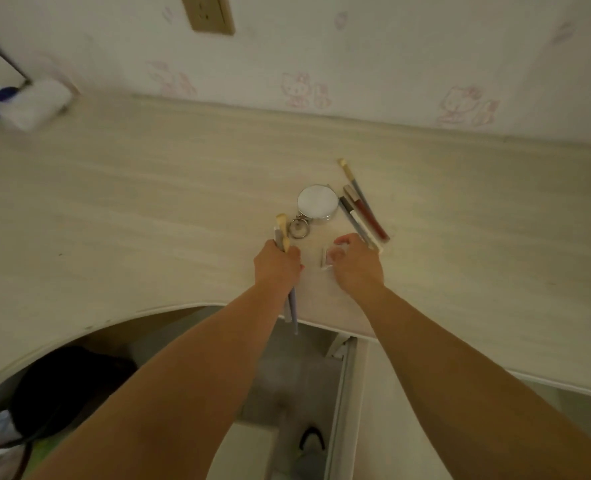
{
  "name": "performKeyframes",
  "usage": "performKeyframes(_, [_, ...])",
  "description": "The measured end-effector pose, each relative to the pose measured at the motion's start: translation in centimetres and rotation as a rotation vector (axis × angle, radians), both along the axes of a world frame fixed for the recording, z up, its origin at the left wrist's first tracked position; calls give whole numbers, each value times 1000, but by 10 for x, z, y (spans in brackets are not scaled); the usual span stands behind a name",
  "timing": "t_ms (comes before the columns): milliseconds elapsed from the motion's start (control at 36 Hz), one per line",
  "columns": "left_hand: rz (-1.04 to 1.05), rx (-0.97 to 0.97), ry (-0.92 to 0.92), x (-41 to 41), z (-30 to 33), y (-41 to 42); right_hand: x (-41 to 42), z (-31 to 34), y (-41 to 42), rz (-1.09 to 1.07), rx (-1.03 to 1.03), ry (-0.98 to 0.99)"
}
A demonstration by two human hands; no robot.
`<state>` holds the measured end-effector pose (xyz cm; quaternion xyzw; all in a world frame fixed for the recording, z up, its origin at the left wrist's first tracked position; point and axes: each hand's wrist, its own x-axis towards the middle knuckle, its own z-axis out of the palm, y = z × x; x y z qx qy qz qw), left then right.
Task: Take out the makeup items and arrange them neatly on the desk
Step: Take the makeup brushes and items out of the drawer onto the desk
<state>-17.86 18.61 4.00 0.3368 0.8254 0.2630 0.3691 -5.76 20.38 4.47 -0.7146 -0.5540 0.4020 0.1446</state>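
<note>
My left hand (277,265) is closed around two thin makeup brushes (292,306); their pale tips stick out above the fist and the blue-grey handles hang past the desk edge. My right hand (356,263) rests on a small clear plastic item (328,259) lying on the desk, fingers curled on it. Just beyond the hands stand a round silver compact mirror (317,201) with a key ring (299,228). To its right lie a red lip pencil (366,211), a white-and-dark pen (354,220) and a gold-tipped brush (351,178), side by side.
The pale wood desk (148,209) has a curved front cut-out. An open drawer (294,393) sits below the hands. A white cloth bundle with a blue strap (31,103) lies at the far left against the wall. Dark bags (65,382) are under the desk.
</note>
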Motion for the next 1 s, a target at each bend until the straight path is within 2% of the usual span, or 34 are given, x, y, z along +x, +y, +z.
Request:
performKeyframes(83, [-23,32,91,2,-4,9,-8,-5,5,157,60,-200])
performKeyframes(194, [-106,120,160,4,-11,16,-12,-15,8,276,171,-364])
performKeyframes(306, [-164,179,248,4,-17,20,-15,-20,12,310,254,-474])
performKeyframes(500, [-142,219,307,2,-24,31,-15,-27,13,330,312,-612])
performKeyframes(639, [-144,77,514,-10,-32,42,-15,-30,19,317,339,-613])
performKeyframes(722, [-123,36,554,-14,-36,46,-16,-33,22,303,358,-597])
performKeyframes(833, [-32,24,497,-13,-38,55,-19,-35,29,249,366,-568])
performKeyframes(1000, [111,45,383,-2,-35,67,-28,-36,43,51,347,-382])
